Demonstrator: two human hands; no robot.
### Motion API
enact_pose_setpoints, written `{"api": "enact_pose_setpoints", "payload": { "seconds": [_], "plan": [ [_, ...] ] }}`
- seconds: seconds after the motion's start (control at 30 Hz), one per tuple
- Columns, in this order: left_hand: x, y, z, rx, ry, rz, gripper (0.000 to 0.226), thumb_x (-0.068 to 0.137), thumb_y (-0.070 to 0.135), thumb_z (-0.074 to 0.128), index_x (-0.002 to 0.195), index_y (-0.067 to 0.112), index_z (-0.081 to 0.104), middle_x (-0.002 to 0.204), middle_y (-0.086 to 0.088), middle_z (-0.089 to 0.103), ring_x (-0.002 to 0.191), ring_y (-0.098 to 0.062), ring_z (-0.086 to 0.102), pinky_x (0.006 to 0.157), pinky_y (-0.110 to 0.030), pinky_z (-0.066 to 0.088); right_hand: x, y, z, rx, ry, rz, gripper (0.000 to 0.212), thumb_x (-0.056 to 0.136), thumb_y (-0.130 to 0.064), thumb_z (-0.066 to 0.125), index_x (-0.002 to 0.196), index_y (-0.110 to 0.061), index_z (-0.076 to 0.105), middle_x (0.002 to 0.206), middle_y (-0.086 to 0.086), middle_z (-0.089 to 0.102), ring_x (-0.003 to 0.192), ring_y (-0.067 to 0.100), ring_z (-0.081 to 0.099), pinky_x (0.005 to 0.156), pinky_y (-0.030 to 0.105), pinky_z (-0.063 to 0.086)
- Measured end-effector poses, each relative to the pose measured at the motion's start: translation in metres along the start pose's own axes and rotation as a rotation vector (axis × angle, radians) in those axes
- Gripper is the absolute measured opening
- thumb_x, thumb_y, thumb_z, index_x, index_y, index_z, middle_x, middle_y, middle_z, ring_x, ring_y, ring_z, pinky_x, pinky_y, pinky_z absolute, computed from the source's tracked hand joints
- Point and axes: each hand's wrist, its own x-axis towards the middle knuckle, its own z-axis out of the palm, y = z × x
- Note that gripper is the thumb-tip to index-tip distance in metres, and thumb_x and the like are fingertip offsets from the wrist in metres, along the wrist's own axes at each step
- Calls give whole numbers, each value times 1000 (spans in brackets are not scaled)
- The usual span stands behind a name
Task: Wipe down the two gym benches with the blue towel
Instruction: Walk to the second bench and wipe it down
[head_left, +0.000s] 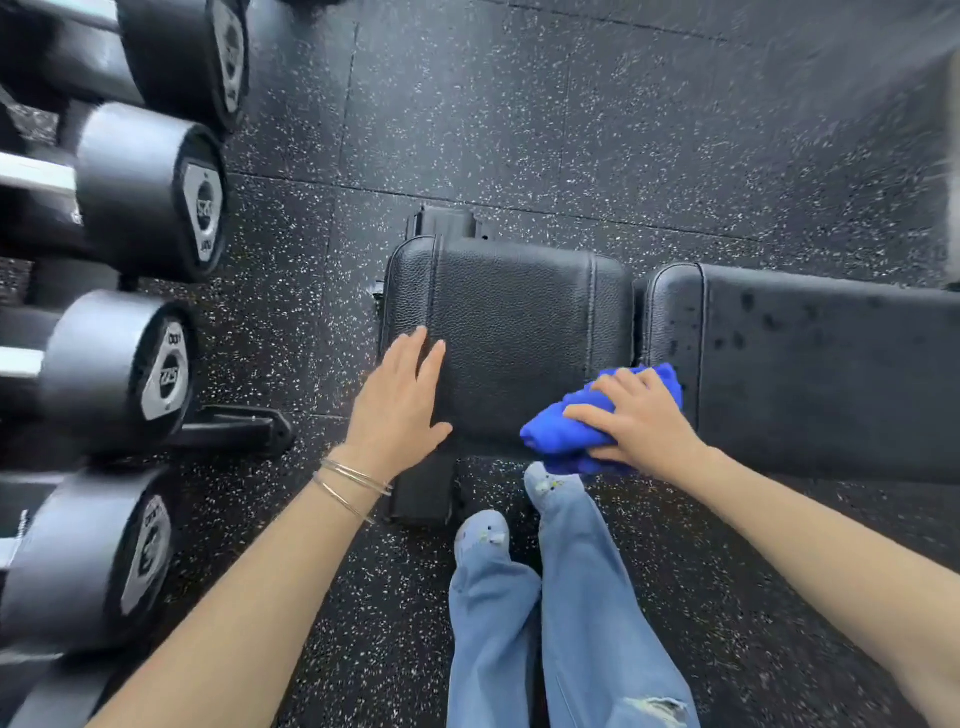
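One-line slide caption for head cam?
Right hand grips the blue towel at the near edge of the seat pad, open left hand over it; droplets speckle the back pad, dumbbells racked alongside.

— What's along the left side?
— Four black dumbbells (130, 192) lie on a rack with their round ends facing right. Each end has a silver plate, but the numbers are too blurred to read. A black rack foot (234, 428) sticks out onto the floor.
— And the floor?
— Black rubber tiles (571, 130) flecked with white, with the seams showing.
— Anything at the bottom?
— Light blue jeans (571, 623), ripped on one leg, over pale shoes (480, 535) standing close together.
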Motion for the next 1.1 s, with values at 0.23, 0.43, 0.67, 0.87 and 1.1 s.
{"api": "enact_pose_setpoints", "payload": {
  "seconds": [0.23, 0.43, 0.67, 0.87, 1.1],
  "plan": [
    [20, 16, 3, 76, 45, 27, 95, 82, 44, 65, 149, 8, 7, 158, -14, 2, 146, -29, 2, 120, -38, 11, 98, 0, -15, 209, 26, 1264, 39, 86, -45, 54, 122, -29, 54, 119, 11, 48, 107, 32, 44, 83, 43, 35],
    [41, 34, 3, 95, 43, 29, 98, 78, 45, 69, 148, 6, 12, 157, -17, 7, 145, -32, 5, 119, -43, 14, 143, 35, -17, 90, -24, 896, 39, 85, -46, 58, 121, -31, 54, 123, 9, 46, 111, 30, 42, 86, 43, 33],
    [65, 66, 1, 125, 32, 54, 98, 80, 50, 64, 149, 11, 6, 158, -12, 2, 146, -28, 0, 120, -43, 9, 149, 110, -20, 257, -207, 877, 40, 89, -47, 52, 126, -30, 51, 126, 11, 46, 119, 32, 42, 96, 50, 33],
    [73, 87, -2, 115, 5, 39, 100, 77, 48, 69, 150, 12, 10, 158, -12, 4, 146, -27, 1, 118, -42, 7, 44, 43, -9, 166, 25, 688, 41, 65, -49, 51, 95, -26, 67, 80, 8, 56, 69, 28, 54, 64, 35, 30],
    [75, 109, -5, 188, -39, 85, 101, 78, 50, 67, 150, 12, 6, 159, -10, 3, 146, -26, 0, 118, -42, 7, -51, 4, 11, 66, 82, 96, 40, 64, -52, 68, 93, -27, 58, 80, 7, 60, 66, 24, 48, 64, 35, 27]
  ]
}}
